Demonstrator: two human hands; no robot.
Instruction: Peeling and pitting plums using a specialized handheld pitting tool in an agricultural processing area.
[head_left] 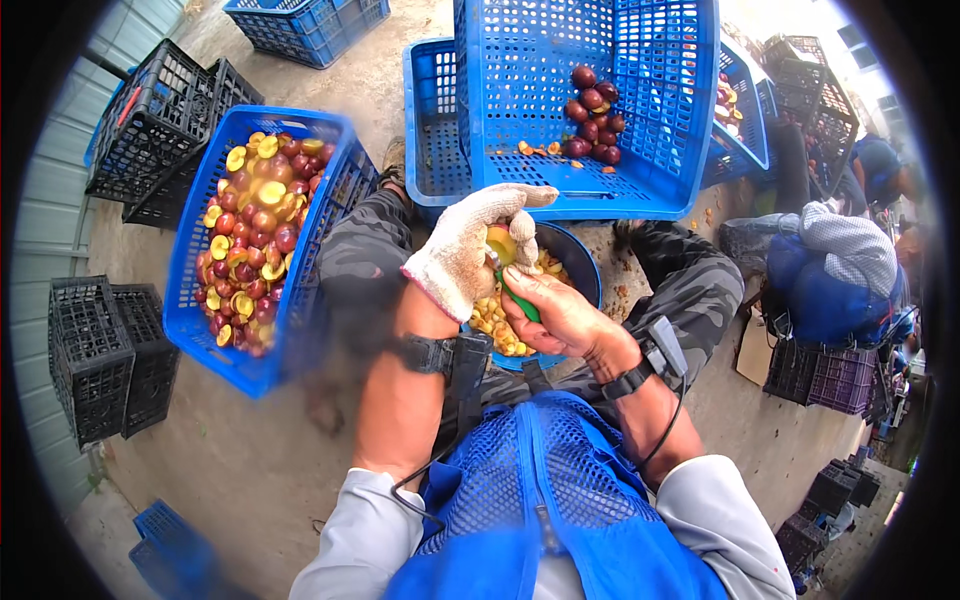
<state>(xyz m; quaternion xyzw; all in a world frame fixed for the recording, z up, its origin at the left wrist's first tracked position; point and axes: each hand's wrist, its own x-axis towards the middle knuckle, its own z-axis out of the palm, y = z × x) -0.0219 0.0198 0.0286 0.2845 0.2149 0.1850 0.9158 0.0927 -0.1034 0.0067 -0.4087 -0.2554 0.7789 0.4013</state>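
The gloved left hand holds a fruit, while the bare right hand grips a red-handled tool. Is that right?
Not quite: the head view shows a green tool handle, not red. The gloved left hand does hold a fruit, and the bare right hand grips the tool handle.

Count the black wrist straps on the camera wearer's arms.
2: one strap sits behind the gloved left hand, the other strap behind the bare right hand, which holds a green-handled tool. Neither is hidden.
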